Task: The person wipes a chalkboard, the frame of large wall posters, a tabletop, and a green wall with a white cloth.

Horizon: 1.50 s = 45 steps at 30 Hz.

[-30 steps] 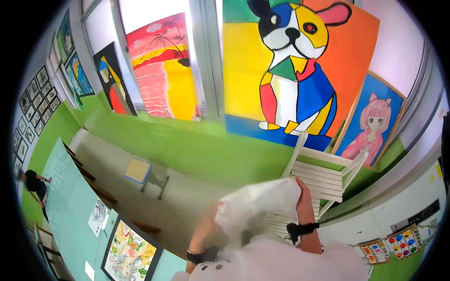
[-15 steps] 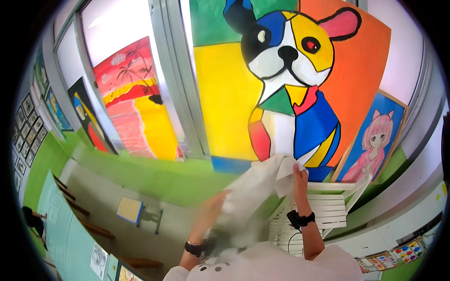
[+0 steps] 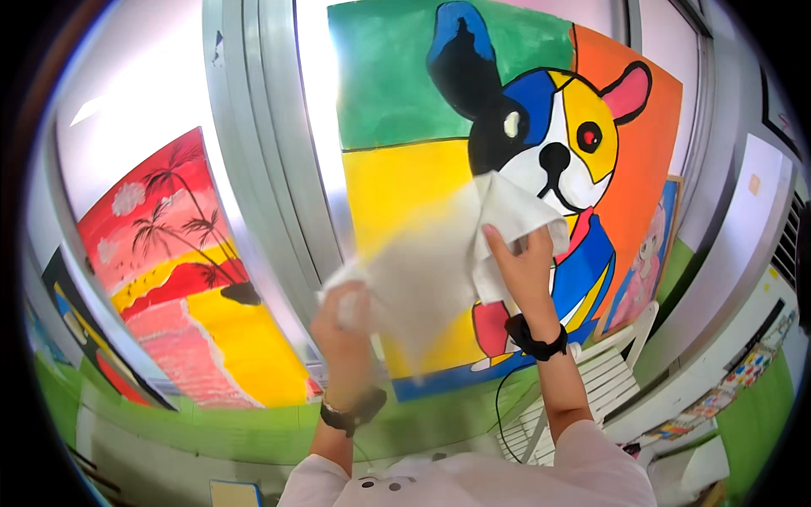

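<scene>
A white cloth (image 3: pixel 422 262) hangs spread between my two hands, blurred by motion in its middle and left part. My right hand (image 3: pixel 525 262) grips its folded right end, thumb against the fabric. On the left side my left hand (image 3: pixel 342 317), smeared by motion, is closed around the other end. Behind the cloth stands a large painting of a patchwork-coloured dog (image 3: pixel 553 160) on green, yellow and orange ground. The cloth covers part of the dog's chest and the yellow area; whether it touches the painting I cannot tell. Black bands circle both wrists.
A red and yellow beach painting (image 3: pixel 198 279) leans at the left, beside a grey metal window frame (image 3: pixel 262 127). On the right are a white slatted chair (image 3: pixel 591 389) and a framed picture of a pink-haired figure (image 3: pixel 644 262). A small stool (image 3: pixel 236 493) shows at the lower edge.
Both hands have risen with the cloth, from the dog painting's lower edge to in front of its middle. The view has also shifted, and the beach painting now appears lower and farther left.
</scene>
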Each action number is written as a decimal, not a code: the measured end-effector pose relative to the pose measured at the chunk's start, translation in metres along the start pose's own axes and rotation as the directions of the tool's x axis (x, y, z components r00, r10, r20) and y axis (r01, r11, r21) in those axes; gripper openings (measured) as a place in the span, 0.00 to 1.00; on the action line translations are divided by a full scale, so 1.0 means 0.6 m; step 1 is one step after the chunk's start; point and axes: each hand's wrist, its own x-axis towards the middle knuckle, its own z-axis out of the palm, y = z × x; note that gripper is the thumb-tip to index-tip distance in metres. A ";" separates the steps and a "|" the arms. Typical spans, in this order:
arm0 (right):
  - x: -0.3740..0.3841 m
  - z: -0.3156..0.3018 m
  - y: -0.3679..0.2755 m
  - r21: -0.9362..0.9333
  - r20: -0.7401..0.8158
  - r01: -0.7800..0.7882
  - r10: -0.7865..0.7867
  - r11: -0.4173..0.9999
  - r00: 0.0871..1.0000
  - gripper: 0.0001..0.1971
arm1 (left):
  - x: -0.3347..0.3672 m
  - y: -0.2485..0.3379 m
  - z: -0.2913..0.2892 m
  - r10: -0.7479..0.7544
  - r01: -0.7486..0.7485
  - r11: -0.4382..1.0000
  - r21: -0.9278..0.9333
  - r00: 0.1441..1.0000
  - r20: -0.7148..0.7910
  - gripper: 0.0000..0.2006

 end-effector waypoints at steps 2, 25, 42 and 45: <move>0.009 0.042 -0.023 0.071 -0.042 0.007 -0.004 0.997 0.999 0.18 | 0.048 -0.029 -0.023 0.039 -0.039 0.999 0.019 0.999 0.013 0.14; -0.227 0.185 -0.023 -0.237 -0.236 -0.398 0.345 0.886 0.909 0.20 | -0.025 -0.212 -0.004 -0.063 0.114 0.980 -0.163 0.955 0.291 0.23; -0.395 0.124 0.039 0.148 -0.093 -0.688 0.702 0.711 0.706 0.18 | -0.145 -0.248 -0.058 -0.044 -0.011 0.990 0.141 0.924 0.379 0.18; -0.269 0.090 0.017 0.145 -0.210 -0.534 0.553 0.833 0.806 0.16 | -0.096 -0.168 -0.014 0.075 -0.113 0.985 0.130 0.961 0.265 0.17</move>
